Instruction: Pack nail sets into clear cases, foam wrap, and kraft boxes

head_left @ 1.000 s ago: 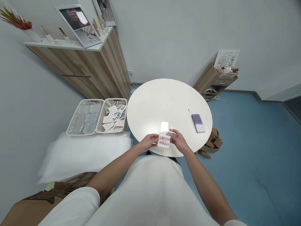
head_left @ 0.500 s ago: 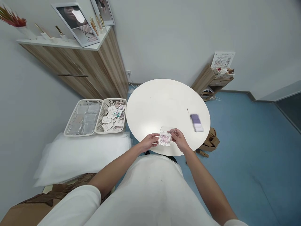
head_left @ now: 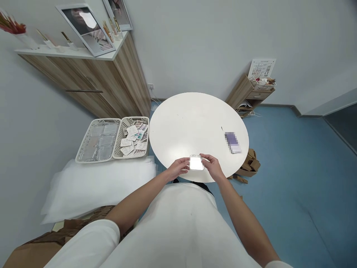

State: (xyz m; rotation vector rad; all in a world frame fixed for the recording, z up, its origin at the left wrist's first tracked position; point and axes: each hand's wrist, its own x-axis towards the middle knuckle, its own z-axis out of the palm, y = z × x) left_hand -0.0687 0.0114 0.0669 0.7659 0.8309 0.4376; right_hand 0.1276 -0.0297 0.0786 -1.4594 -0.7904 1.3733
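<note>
Between my hands, over the near edge of the white oval table, is a small clear plastic case with its lid down. Bright glare on the lid hides what is inside. My left hand grips the case's left side, thumb and fingers closed on the edge. On the opposite side my right hand holds the right edge, its fingers at the upper right corner.
A pixelated purple item lies at the table's right. Left of the table stand a white basket of cards and another basket of clear cases. Cardboard pieces sit on the floor at right.
The case's lid, raised before with rows of pinkish press-on nails showing beneath, has come down over them. My right hand stays at the right edge; my left has barely moved.
</note>
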